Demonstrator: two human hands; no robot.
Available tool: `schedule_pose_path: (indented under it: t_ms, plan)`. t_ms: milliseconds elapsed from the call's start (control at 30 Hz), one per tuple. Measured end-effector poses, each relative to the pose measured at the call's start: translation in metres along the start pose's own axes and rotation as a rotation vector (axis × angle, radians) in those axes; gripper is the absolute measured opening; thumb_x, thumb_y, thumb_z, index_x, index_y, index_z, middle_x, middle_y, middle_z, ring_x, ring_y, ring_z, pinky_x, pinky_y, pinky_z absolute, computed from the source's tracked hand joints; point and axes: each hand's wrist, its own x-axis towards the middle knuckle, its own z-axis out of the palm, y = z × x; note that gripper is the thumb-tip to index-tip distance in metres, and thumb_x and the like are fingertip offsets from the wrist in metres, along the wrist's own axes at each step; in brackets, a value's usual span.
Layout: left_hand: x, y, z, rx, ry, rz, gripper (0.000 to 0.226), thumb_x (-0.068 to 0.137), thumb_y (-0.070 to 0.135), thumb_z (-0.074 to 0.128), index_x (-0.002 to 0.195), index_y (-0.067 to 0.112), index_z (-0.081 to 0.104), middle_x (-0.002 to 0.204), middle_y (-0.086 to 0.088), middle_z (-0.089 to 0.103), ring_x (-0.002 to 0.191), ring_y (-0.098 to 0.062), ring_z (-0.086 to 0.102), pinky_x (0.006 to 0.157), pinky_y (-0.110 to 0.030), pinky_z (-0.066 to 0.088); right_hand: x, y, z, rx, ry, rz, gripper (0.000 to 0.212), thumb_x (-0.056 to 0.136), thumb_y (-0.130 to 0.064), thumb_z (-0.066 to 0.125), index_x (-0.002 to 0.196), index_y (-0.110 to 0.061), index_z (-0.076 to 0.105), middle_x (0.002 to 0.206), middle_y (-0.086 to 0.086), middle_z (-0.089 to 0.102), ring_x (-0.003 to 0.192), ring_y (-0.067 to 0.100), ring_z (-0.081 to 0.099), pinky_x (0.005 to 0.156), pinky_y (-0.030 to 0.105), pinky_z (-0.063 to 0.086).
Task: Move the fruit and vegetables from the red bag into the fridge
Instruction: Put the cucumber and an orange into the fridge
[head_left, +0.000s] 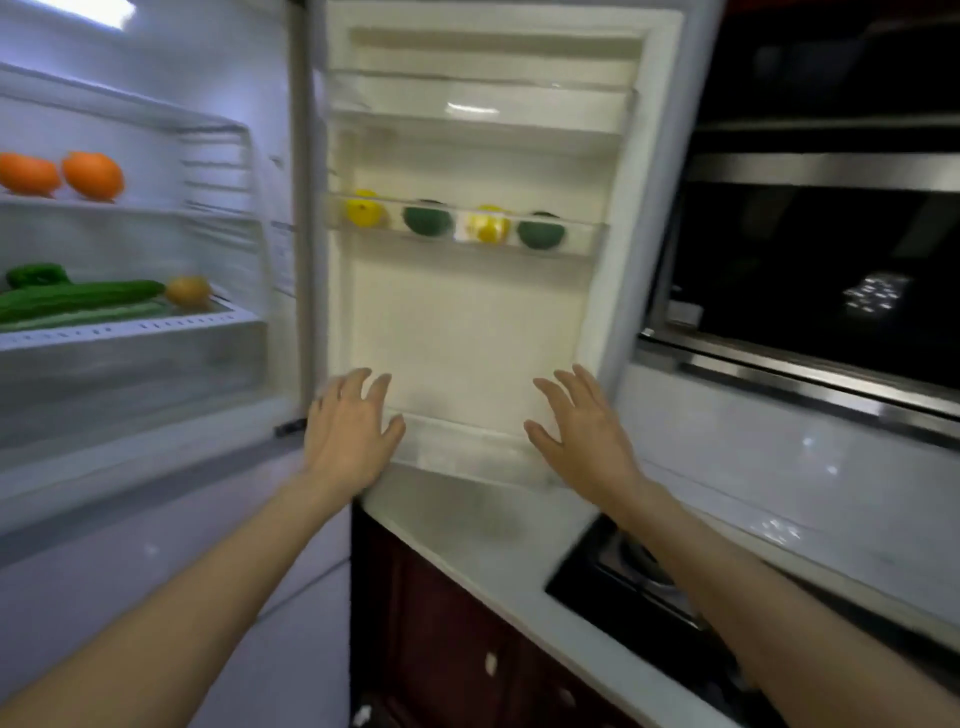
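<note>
The fridge stands open, its door (467, 332) swung out in front of me. Both my hands are empty with fingers spread near the door's lower part: my left hand (350, 428) at its hinge side, my right hand (582, 428) near its outer edge. The middle door rack (467, 244) holds two yellow fruits (363, 210) and two green ones (428, 219). Inside, two oranges (92, 174) lie on an upper shelf. Lower down lie cucumbers (78, 296), a green pepper (36, 274) and a small yellow-brown fruit (188, 291). The red bag is out of view.
A white countertop (467, 525) runs under the door, above dark red cabinets (441, 639). A black hob (634, 577) is set into it at the right. A built-in oven (831, 270) with a steel trim fills the upper right.
</note>
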Motion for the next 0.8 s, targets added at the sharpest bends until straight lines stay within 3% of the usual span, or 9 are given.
schedule_pose_path:
  t_ms: [100, 200, 400, 600, 800]
  plan:
    - [-0.021, 0.059, 0.011, -0.065, -0.033, 0.089, 0.053, 0.088, 0.033, 0.053, 0.135, 0.010, 0.046, 0.141, -0.017, 0.042, 0.127, -0.038, 0.038, 0.103, -0.048, 0.033, -0.050, 0.041, -0.041, -0.078, -0.005, 0.071, 0.052, 0.094, -0.030, 0.049, 0.141, -0.011, 0.036, 0.147, 0.012, 0.034, 0.143, 0.027, 0.015, 0.119, 0.035, 0.010]
    - [-0.044, 0.119, 0.024, -0.104, -0.082, 0.225, 0.054, 0.089, 0.033, 0.055, 0.138, 0.013, 0.043, 0.144, -0.014, 0.039, 0.131, -0.034, 0.034, 0.105, -0.045, 0.031, -0.098, 0.079, -0.076, -0.144, 0.007, 0.166, 0.053, 0.096, -0.032, 0.045, 0.144, -0.016, 0.029, 0.153, 0.009, 0.025, 0.145, 0.023, 0.006, 0.117, 0.031, 0.006]
    - [-0.072, 0.239, 0.040, -0.242, -0.150, 0.456, 0.053, 0.088, 0.035, 0.044, 0.137, 0.014, 0.043, 0.143, -0.011, 0.040, 0.129, -0.031, 0.037, 0.103, -0.041, 0.032, -0.185, 0.148, -0.134, -0.239, 0.030, 0.392, 0.055, 0.095, -0.036, 0.047, 0.144, -0.018, 0.031, 0.153, 0.008, 0.027, 0.145, 0.022, 0.008, 0.117, 0.035, 0.012]
    - [-0.083, 0.352, 0.073, -0.338, -0.209, 0.653, 0.056, 0.093, 0.038, 0.044, 0.143, 0.018, 0.031, 0.150, -0.007, 0.028, 0.137, -0.025, 0.024, 0.110, -0.040, 0.024, -0.259, 0.212, -0.174, -0.336, 0.070, 0.627, 0.055, 0.095, -0.034, 0.048, 0.144, -0.016, 0.032, 0.152, 0.009, 0.028, 0.144, 0.024, 0.010, 0.116, 0.034, 0.011]
    - [-0.095, 0.458, 0.119, -0.461, -0.287, 0.828, 0.054, 0.094, 0.038, 0.045, 0.143, 0.019, 0.033, 0.149, -0.006, 0.031, 0.136, -0.025, 0.026, 0.109, -0.039, 0.024, -0.315, 0.268, -0.207, -0.425, 0.062, 0.846, 0.055, 0.095, -0.036, 0.048, 0.144, -0.017, 0.032, 0.152, 0.008, 0.028, 0.145, 0.023, 0.009, 0.117, 0.036, 0.011]
